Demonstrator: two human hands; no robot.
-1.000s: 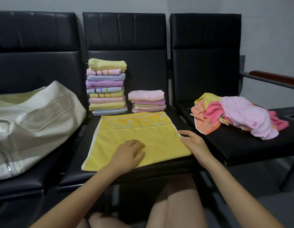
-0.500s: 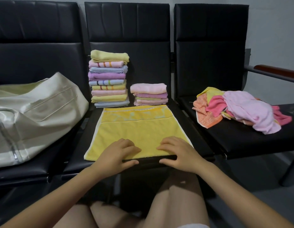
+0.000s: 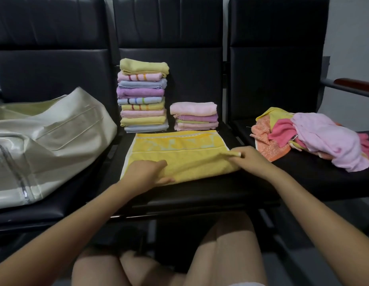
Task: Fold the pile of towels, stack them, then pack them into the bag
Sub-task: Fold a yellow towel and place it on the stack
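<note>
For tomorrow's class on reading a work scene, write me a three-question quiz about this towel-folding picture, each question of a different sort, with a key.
1. True or false: the beige bag sits on the seat right of the yellow towel.
2. Which folded stack is taller: A, the left stack, or B, the right stack?
3. Fill in: both the left hand and the right hand grip the ______ towel.

Key: 1 false; 2 A; 3 yellow.

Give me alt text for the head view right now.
Both hands, left hand and right hand, grip the near edge of a yellow towel on the middle seat, two folded stacks behind it. A cream bag sits left, unfolded towels right.
</note>
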